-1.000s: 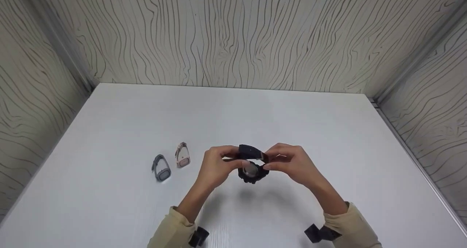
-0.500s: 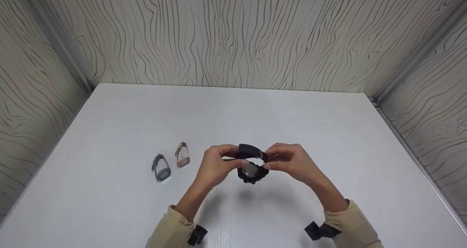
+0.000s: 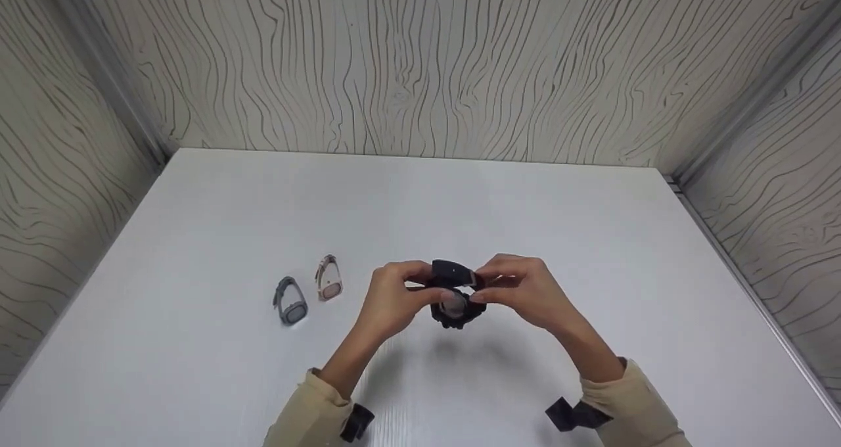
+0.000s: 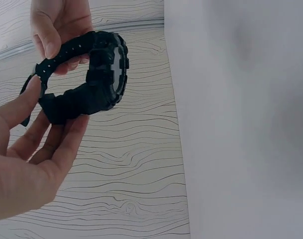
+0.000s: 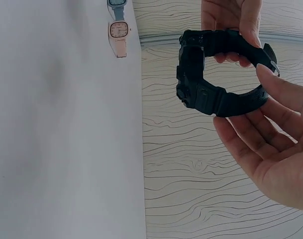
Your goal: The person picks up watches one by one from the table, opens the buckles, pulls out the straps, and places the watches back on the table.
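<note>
Blk watch (image 3: 454,296) slightly lower, betw. fingers (image 3: 420,294)

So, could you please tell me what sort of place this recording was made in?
It looks like a small staged recording booth rather than a home or shop: a plain white table boxed in on three sides by wood-grain panels, with only three watches out, a black one in the person's hands.

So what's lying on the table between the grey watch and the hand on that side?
In the head view, only the pink watch sits between the grey watch and the left hand; the rest is bare white table.
</note>
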A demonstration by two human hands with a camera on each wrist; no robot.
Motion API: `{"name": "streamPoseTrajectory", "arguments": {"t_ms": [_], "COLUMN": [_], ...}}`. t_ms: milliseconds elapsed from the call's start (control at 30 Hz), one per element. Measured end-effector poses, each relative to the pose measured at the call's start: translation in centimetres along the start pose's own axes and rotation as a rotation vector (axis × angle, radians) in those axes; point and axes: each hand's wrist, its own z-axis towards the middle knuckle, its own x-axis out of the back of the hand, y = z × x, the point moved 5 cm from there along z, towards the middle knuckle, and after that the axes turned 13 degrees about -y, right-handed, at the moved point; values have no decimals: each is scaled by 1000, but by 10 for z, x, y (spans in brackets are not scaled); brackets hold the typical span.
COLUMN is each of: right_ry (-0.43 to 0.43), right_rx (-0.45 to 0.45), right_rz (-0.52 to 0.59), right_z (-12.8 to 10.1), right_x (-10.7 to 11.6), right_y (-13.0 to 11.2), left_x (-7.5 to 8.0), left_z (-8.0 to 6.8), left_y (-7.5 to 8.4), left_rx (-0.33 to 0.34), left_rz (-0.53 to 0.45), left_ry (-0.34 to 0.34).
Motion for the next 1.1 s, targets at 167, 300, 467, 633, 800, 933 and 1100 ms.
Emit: {"name": "streamPoseTrajectory", "arguments": {"t_ms": [167, 300, 467, 633, 800, 933, 1100], "right_ry": [21, 15, -6, -30, -61, -106, -131], "right_rx": [-6, -5, -24, -29, -44, -42, 6], "right_rz": [6, 12, 14, 70, 99, 85, 45], "right_z": [0, -1, -1, -1, -1, -1, -2], "right_x": [1, 2, 4, 5, 6, 5, 2], "right_y": [1, 1, 2, 2, 5, 6, 2], "left_x": [1, 3, 5, 5, 4, 2, -2], "left_z": [-1, -2, -4, -4, -4, -3, -2], "left_y": [1, 1, -1, -3, -4, -4, -2], "left_rx": [-23, -46, -38, -26, -10, 7, 15], "left_rz": [12, 13, -10, -33, -32, -12, -1], "left_ry": [38, 42, 31, 18, 2, -27, -50]}}
